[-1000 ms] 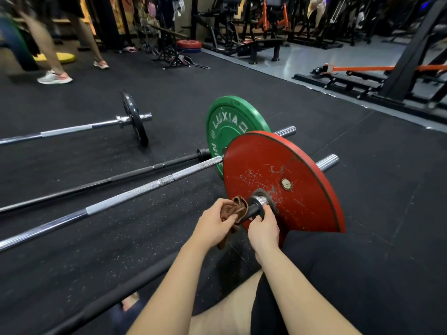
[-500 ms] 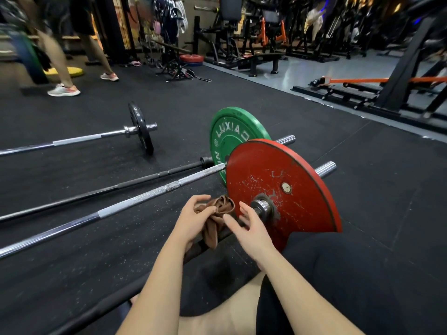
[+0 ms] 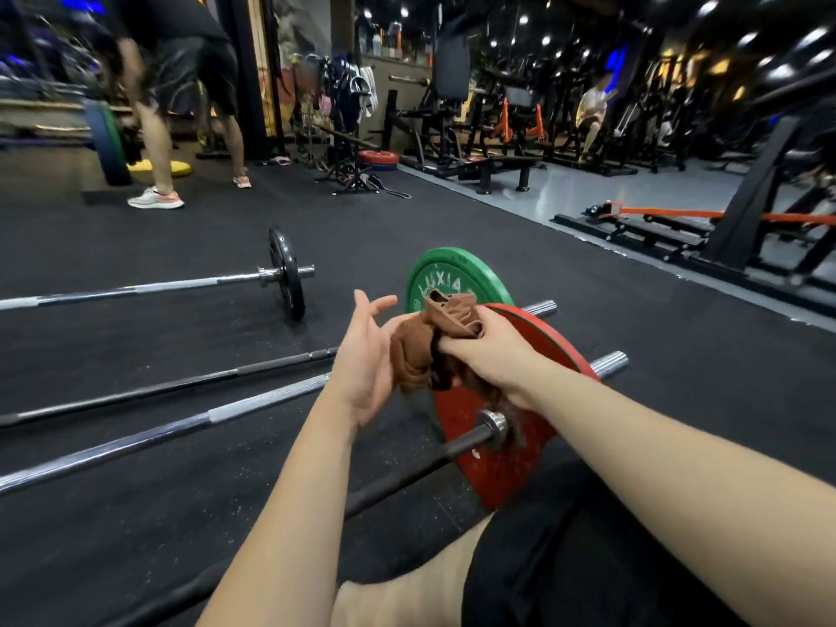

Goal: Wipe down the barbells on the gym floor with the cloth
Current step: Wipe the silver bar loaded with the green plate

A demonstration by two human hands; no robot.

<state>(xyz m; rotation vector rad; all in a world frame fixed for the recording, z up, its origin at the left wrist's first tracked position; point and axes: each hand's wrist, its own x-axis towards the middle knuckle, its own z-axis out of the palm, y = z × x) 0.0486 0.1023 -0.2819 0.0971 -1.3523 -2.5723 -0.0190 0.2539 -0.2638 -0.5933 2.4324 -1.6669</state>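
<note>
Four barbells [image 3: 135,438]; cloth [image 3: 420,350] before red plate [image 3: 497,468]

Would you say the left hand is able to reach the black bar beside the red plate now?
Probably yes: the left hand is open above the black bar, with nothing between them; the right hand grips the cloth.

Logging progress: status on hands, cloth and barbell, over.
Right hand grips cloth. Left hand open beside it. Nearest barbell untouched, nothing in the way.

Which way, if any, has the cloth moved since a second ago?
Yes. Up off the bar collar: the right hand now holds the cloth bunched above the hub of the red plate.
</note>
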